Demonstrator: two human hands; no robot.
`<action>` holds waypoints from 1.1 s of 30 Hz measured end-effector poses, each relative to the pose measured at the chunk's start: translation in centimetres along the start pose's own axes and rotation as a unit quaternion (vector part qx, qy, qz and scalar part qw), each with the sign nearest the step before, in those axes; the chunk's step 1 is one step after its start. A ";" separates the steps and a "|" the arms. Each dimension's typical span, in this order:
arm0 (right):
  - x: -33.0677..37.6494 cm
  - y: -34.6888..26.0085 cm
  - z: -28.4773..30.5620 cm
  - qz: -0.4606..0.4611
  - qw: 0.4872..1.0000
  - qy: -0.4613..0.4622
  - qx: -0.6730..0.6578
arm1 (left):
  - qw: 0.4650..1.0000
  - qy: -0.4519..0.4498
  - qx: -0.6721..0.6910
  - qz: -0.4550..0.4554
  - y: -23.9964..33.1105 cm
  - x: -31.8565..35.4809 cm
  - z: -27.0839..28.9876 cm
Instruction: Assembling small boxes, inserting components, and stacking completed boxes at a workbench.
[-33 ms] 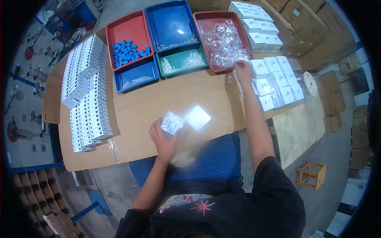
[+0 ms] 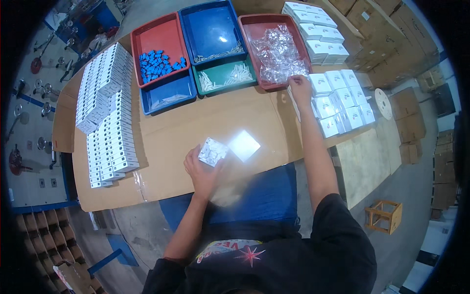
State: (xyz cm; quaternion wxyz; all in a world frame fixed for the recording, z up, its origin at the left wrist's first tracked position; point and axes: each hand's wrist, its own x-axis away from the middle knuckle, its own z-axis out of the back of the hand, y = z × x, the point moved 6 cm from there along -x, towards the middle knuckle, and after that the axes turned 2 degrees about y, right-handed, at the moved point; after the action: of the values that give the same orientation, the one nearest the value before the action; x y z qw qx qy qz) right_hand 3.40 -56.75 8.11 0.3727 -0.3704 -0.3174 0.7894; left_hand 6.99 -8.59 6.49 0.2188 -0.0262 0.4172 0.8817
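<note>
My left hand (image 2: 199,171) is closed around the sides of a small white square box-like piece (image 2: 213,152) with grey markings on its top. Just right of it, a flat white square panel (image 2: 245,145) lies on the cardboard, glaring in the light. My right hand (image 2: 300,89) reaches out to the near right corner of a red tray (image 2: 268,87) of crumpled clear plastic bags (image 2: 279,54). Its fingers are bent together; what they hold, if anything, is hidden. White boxes (image 2: 338,100) stand right beside that hand, and a thin white edge shows under its wrist.
Stacked white pieces (image 2: 110,117) line the left side. Along the back are a red tray of blue parts (image 2: 159,66), blue trays (image 2: 210,27) and a green tray of white plugs (image 2: 227,78). More white boxes (image 2: 318,32) stand far right. Brown cardboard (image 2: 166,132) covers the table.
</note>
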 end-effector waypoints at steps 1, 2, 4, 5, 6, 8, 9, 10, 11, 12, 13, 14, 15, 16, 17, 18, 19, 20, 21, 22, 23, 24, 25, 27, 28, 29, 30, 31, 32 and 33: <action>0.1 0.2 -0.1 -0.021 0.998 -0.004 -0.054 | 1.000 0.007 0.011 -0.003 0.0 0.0 0.1; 0.2 0.4 -0.2 -0.042 0.993 -0.008 -0.107 | 1.000 0.014 0.023 -0.007 -0.1 0.0 0.1; 1.3 -0.6 -0.2 -0.074 0.985 -0.040 -0.150 | 0.999 0.023 0.036 -0.007 -0.8 0.1 0.0; 2.1 -1.2 -0.3 -0.107 0.974 -0.069 -0.190 | 0.998 0.031 0.051 -0.008 -0.9 0.0 0.2; 2.8 -1.8 0.1 -0.107 0.973 -0.068 -0.191 | 0.998 0.030 0.050 -0.009 -0.9 0.0 0.2; 4.1 -2.3 0.4 -0.133 0.955 -0.086 -0.252 | 0.997 0.030 0.064 -0.004 -0.8 -0.1 0.2; 4.7 -2.6 0.8 -0.133 0.955 -0.084 -0.252 | 0.997 0.029 0.064 -0.006 -0.7 -0.1 0.1; 5.5 -3.2 1.0 -0.133 0.944 -0.091 -0.287 | 0.997 0.032 0.067 -0.007 -0.6 -0.1 0.2; 6.1 -3.7 1.1 -0.131 0.933 -0.097 -0.322 | 0.997 0.035 0.070 -0.008 -0.6 0.0 0.2; 6.6 -3.9 1.4 -0.132 0.933 -0.095 -0.322 | 0.997 0.034 0.070 -0.009 -0.6 0.0 0.1; 7.1 -4.0 1.6 -0.135 0.933 -0.101 -0.319 | 0.996 0.040 0.076 -0.012 -0.6 0.0 0.2; 7.7 -4.1 1.7 -0.139 0.932 -0.106 -0.317 | 0.995 0.045 0.083 -0.015 -0.6 0.1 0.2; 8.3 -4.2 1.9 -0.139 0.932 -0.106 -0.317 | 0.996 0.045 0.082 -0.015 -0.7 0.2 0.2; 8.9 -4.5 2.0 -0.145 0.925 -0.113 -0.332 | 0.995 0.048 0.080 -0.020 -0.4 0.2 0.4; 9.7 -4.8 2.0 -0.150 0.917 -0.121 -0.348 | 0.995 0.052 0.077 -0.024 -0.2 0.3 0.6; 10.5 -5.0 2.0 -0.152 0.917 -0.124 -0.348 | 0.996 0.052 0.076 -0.021 0.0 0.4 0.8; 11.4 -5.8 1.7 -0.152 0.913 -0.142 -0.352 | 0.996 0.060 0.052 -0.048 1.1 0.5 1.4; 12.5 -6.4 1.6 -0.155 0.907 -0.160 -0.357 | 0.995 0.065 0.028 -0.074 2.0 0.6 1.7; 13.7 -7.0 1.6 -0.158 0.905 -0.169 -0.356 | 0.995 0.067 0.023 -0.066 1.9 0.7 1.3; 15.0 -7.9 1.4 -0.164 0.900 -0.187 -0.359 | 0.992 0.009 0.123 -0.020 1.3 0.9 0.2; 16.2 -8.7 1.1 -0.171 0.893 -0.206 -0.362 | 0.974 -0.046 0.222 0.027 1.3 0.8 -0.9; 17.6 -9.5 0.8 -0.175 0.888 -0.224 -0.362 | 0.953 -0.074 0.285 0.064 1.4 0.8 -2.0; 19.2 -10.1 0.6 -0.191 0.874 -0.245 -0.373 | 0.925 -0.102 0.350 0.101 2.3 0.7 -3.2; 22.1 -11.1 0.2 -0.218 0.852 -0.281 -0.384 | 0.850 -0.123 0.443 0.257 5.1 0.3 -3.4; 23.4 -11.8 0.1 -0.218 0.843 -0.309 -0.383 | 0.815 -0.138 0.477 0.300 5.5 0.2 -3.8; 24.4 -12.3 -0.3 -0.217 0.833 -0.335 -0.383 | 0.797 -0.166 0.497 0.301 5.3 -0.1 -4.2; 25.3 -12.6 -0.8 -0.222 0.827 -0.348 -0.382 | 0.777 -0.194 0.518 0.301 5.1 -0.1 -4.4; 26.1 -12.8 -1.3 -0.222 0.816 -0.371 -0.384 | 0.777 -0.186 0.516 0.308 4.3 0.0 -4.5; 26.8 -13.1 -1.7 -0.223 0.804 -0.393 -0.386 | 0.786 -0.169 0.506 0.313 3.6 0.1 -4.5; 27.3 -13.2 -2.0 -0.226 0.801 -0.399 -0.385 | 0.794 -0.154 0.496 0.316 2.9 0.4 -4.3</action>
State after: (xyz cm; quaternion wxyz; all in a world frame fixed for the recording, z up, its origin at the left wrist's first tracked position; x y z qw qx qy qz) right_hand -2.54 -26.99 7.82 0.2076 -0.0532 -0.7905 0.5737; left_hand 4.85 -13.27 5.70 -0.0277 0.3550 0.7433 0.5663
